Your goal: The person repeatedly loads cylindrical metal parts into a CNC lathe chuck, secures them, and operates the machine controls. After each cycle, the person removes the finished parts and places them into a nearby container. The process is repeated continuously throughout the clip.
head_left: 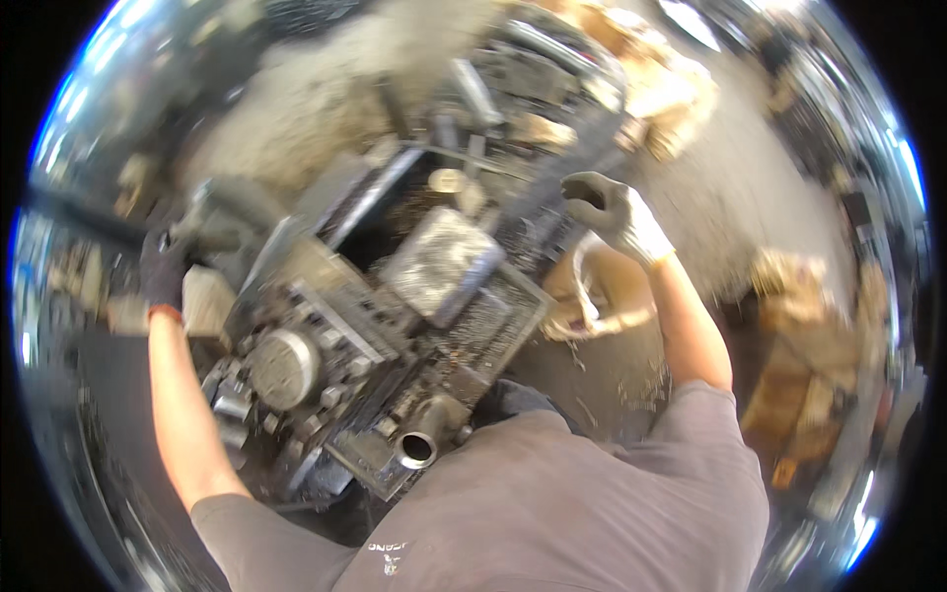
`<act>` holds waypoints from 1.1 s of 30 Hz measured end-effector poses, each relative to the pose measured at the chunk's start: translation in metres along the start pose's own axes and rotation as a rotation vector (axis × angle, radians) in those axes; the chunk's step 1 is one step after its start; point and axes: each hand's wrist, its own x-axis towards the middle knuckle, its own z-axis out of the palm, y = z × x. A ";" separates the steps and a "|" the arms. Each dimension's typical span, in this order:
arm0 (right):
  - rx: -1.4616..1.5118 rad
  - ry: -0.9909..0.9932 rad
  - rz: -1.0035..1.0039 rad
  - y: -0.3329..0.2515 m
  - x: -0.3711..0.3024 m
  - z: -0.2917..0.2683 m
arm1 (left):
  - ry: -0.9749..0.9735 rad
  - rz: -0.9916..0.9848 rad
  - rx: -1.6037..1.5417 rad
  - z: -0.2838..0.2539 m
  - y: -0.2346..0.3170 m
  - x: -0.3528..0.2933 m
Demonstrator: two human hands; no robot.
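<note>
My left hand (164, 264), in a dark glove, reaches far out on the left beside a grey rounded machine part (222, 227). Motion blur smears its fingers, so its grip is unclear. Raised on the right, my right hand (604, 209) wears a grey glove with a white cuff. Its fingers curve in a C away from the thumb, with nothing visible between them. Between my arms stands a dirty metal machine (395, 345). A rectangular metal block (444, 261) lies on it, a round metal disc (285, 369) sits toward its left, and a hollow tube (424, 434) points toward me.
A tan sack or bag (597, 291) with a pale strap is below my right hand. Metal pieces (533, 74) and crumpled brown wrapping (671, 94) lie beyond the machine. Flattened cardboard (799, 385) is on the right. A pale block (207, 301) stands near my left wrist.
</note>
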 end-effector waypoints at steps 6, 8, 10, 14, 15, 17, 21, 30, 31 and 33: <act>0.081 -0.378 -0.664 -0.241 0.056 0.079 | 0.116 0.002 -0.762 -0.090 0.066 -0.114; 0.053 -0.519 -0.698 -0.294 0.076 0.111 | 0.087 -0.173 -1.007 -0.101 0.082 -0.142; 0.304 -0.724 -0.770 -0.339 0.097 0.157 | 0.055 -0.136 -1.065 -0.102 0.093 -0.174; -0.077 -1.027 -0.702 -0.372 0.114 0.219 | 0.157 -0.014 -0.936 -0.088 0.106 -0.210; -0.196 -0.823 -1.122 -0.378 0.119 0.232 | 0.204 -0.003 -0.752 -0.088 0.106 -0.219; -0.528 -0.650 -1.074 -0.384 0.128 0.249 | 0.348 -0.028 -0.023 -0.090 0.105 -0.236; -1.054 -0.706 -0.987 -0.377 0.144 0.285 | 0.594 -0.108 0.268 -0.095 0.088 -0.306; -0.692 -1.345 -0.638 -0.302 0.182 0.355 | 0.496 -0.665 -0.464 -0.019 -0.053 -0.519; -0.609 -1.386 -0.769 -0.299 0.180 0.353 | 0.557 -0.795 -0.469 -0.009 -0.067 -0.539; -0.602 -1.437 -0.647 -0.303 0.180 0.346 | 0.644 -0.789 -0.543 0.005 -0.087 -0.580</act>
